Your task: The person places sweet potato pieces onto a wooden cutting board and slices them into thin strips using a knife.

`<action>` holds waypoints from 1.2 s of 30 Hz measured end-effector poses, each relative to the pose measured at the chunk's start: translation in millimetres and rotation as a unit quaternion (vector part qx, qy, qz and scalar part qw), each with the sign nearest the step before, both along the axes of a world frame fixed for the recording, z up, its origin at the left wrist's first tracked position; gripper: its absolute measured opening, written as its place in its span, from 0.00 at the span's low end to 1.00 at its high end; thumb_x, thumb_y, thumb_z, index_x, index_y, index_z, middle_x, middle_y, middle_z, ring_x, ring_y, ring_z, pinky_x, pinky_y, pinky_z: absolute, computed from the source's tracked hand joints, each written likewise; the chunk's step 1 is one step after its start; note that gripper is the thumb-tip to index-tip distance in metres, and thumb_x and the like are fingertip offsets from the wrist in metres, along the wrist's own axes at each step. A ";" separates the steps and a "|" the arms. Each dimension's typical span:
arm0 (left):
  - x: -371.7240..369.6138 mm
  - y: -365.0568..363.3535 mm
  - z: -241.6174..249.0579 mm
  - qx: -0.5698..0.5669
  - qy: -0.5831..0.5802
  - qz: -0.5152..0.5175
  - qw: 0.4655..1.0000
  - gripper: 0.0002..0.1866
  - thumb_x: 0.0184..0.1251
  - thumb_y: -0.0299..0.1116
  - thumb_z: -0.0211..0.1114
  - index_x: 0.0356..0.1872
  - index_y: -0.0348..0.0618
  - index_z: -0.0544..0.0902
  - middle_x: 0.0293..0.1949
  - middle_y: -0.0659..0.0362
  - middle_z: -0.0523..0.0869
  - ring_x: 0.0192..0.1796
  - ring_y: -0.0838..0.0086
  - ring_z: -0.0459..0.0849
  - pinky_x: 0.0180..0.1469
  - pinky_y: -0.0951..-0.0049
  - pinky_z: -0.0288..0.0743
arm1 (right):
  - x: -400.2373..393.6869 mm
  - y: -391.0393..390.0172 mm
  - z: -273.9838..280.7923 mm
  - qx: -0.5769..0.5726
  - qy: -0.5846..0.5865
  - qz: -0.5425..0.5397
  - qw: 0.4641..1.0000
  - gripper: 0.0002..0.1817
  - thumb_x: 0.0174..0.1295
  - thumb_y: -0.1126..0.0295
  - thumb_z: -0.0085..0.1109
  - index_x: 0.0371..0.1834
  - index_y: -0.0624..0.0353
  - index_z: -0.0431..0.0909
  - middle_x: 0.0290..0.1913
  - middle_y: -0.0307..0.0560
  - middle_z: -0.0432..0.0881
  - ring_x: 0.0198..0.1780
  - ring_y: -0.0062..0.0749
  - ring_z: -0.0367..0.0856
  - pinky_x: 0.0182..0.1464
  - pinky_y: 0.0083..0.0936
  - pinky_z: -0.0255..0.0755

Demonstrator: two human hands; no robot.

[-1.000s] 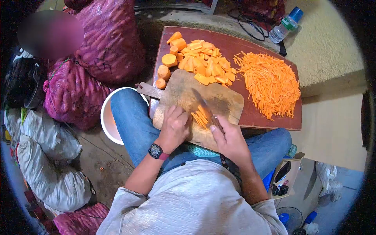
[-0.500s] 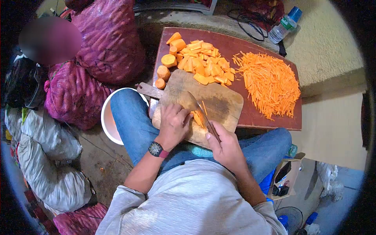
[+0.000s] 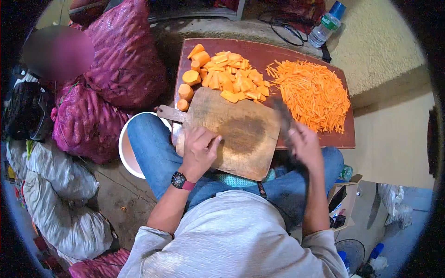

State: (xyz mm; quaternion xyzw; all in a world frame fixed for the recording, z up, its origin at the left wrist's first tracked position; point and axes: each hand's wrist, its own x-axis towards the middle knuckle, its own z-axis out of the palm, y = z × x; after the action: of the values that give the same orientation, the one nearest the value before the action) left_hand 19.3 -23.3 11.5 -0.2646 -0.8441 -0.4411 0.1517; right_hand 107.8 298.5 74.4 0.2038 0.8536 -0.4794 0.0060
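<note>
A wooden cutting board lies on the near side of the dark red table. My left hand, with a watch on its wrist, rests on the board's near left part. Its thumb stands apart from the bent fingers, and I see nothing held in it. Past the board's right edge, my right hand grips a knife, blurred by motion, with its blade close to a pile of carrot strips. Carrot slices lie heaped behind the board, beside several thick carrot chunks.
The red table ends just before my knees. A white bucket stands by my left leg. Filled pink mesh sacks and white sacks crowd the left. A water bottle stands on the ledge behind.
My right hand and the knife have moved right, off the board toward the strip pile. The cut carrot pieces beside my left hand are gone from the board.
</note>
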 end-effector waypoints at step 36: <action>-145.6 273.4 30.4 -0.141 0.217 -0.145 0.955 0.09 0.63 0.29 0.72 0.44 0.48 0.92 0.44 0.56 0.90 0.54 0.58 0.85 0.57 0.50 0.67 | -5.0 41.1 -15.6 0.325 0.180 0.091 0.924 0.16 0.69 0.73 0.60 0.57 0.65 0.78 0.43 0.58 0.89 0.48 0.56 0.91 0.49 0.50 0.86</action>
State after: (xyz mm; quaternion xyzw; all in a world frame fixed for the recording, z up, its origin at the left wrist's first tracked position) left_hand -126.2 250.1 41.9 -0.4920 -0.7971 -0.2671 0.2264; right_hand 102.7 339.5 58.8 0.0263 0.9642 -0.2012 -0.1707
